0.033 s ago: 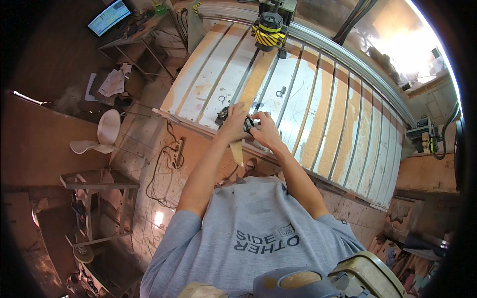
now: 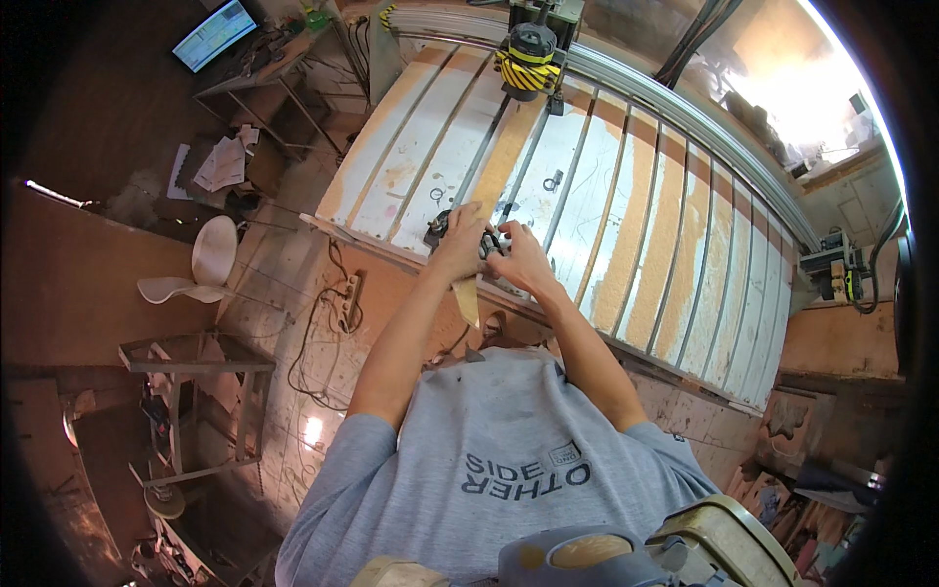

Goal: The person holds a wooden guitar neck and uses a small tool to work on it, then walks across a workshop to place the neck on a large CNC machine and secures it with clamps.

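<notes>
A long, narrow wooden board (image 2: 501, 161) lies on the slotted machine table, its pointed near end jutting past the front edge. Across the board, close to that edge, my left hand (image 2: 462, 245) is closed round it with its fingers curled. A dark clamp-like piece (image 2: 436, 228) sits against the left side of this hand. Just to the right, my right hand (image 2: 521, 256) is bent with thumb and fingers pinched at a small dark fitting (image 2: 489, 245) beside the board. My fingers hide most of that fitting, so its exact kind is unclear.
A spindle head (image 2: 529, 64) with yellow-black stripes stands over the board's far end, beneath a metal gantry rail. A small dark ring-shaped piece (image 2: 554, 181) rests on the table (image 2: 606, 225). Left are a power strip (image 2: 350, 301) with cables, a white chair (image 2: 212, 256) and a metal frame (image 2: 196, 367).
My right hand's fingers have shifted very slightly at the fitting. My left hand, the board and the machine have not visibly moved.
</notes>
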The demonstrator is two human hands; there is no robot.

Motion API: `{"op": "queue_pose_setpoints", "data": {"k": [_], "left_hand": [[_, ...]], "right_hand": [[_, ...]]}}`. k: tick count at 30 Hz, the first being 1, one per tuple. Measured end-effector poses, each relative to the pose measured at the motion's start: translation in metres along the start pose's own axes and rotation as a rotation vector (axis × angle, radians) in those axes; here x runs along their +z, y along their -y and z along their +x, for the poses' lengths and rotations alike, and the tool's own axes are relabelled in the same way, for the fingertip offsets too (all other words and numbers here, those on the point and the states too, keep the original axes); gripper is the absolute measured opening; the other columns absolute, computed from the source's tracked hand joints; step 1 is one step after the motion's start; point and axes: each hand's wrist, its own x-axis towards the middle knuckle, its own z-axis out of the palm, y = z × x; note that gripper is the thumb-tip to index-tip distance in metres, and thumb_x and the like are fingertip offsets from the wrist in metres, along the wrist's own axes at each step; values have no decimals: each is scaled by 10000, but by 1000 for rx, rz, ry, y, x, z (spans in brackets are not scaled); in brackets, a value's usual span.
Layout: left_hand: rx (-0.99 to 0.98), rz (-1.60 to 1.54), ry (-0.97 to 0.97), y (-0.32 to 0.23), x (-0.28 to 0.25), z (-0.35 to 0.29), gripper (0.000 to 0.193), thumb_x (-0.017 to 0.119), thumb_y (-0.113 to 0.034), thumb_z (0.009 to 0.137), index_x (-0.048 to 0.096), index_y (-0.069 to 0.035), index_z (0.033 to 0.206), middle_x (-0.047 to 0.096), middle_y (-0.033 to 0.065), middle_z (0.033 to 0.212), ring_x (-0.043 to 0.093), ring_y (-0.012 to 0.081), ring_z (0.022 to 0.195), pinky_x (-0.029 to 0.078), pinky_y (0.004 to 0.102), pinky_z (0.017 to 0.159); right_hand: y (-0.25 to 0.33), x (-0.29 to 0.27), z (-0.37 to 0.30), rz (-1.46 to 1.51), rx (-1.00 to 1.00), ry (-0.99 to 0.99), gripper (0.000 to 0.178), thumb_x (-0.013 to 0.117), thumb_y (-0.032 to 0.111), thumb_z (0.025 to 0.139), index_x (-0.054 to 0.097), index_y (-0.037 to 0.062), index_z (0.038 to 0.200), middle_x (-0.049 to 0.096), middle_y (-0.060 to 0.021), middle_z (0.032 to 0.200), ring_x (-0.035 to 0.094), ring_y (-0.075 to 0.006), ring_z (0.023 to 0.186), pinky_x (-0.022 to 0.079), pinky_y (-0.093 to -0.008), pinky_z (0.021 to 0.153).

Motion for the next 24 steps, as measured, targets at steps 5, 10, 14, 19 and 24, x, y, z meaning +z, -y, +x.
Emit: {"op": "queue_pose_setpoints", "data": {"k": [5,10,14,19,24], "left_hand": [[34,-8,-30,8,7,2,608,829,2,596,599,-62,1155,330,219,1526,246,440,1446,309,472,1196],[9,-2,5,8,5,4,608,805,21,604,592,-64,1168,329,223,1523,250,445,1441,307,472,1196],[22,-18,-49,17,9,1,656,812,-4,606,579,-60,1217,325,231,1528,279,444,1443,304,460,1202],[-2,-139,-44,27,9,-12,693,824,-38,640,569,-54,1283,339,220,1565,358,392,1449,336,404,1195],[12,-42,-171,32,21,-15,676,816,-79,662,576,-83,1294,377,182,1578,382,345,1452,381,402,1165]], "right_hand": [[8,5,11,-119,93,86,493,735,339,754,635,-66,1018,700,-299,977,695,-433,931,553,-474,826],[-6,17,15,-32,66,15,492,746,317,739,635,-67,1025,701,-296,931,693,-440,920,549,-475,812],[-5,24,13,1,84,-36,448,746,288,735,635,-63,988,701,-284,911,690,-434,888,542,-471,794],[-12,36,14,61,117,-126,398,749,230,709,639,-63,955,709,-254,889,693,-397,820,541,-438,747],[-21,46,28,477,371,3,369,722,156,691,637,-62,977,689,-140,808,664,-252,737,535,-365,720]]}}
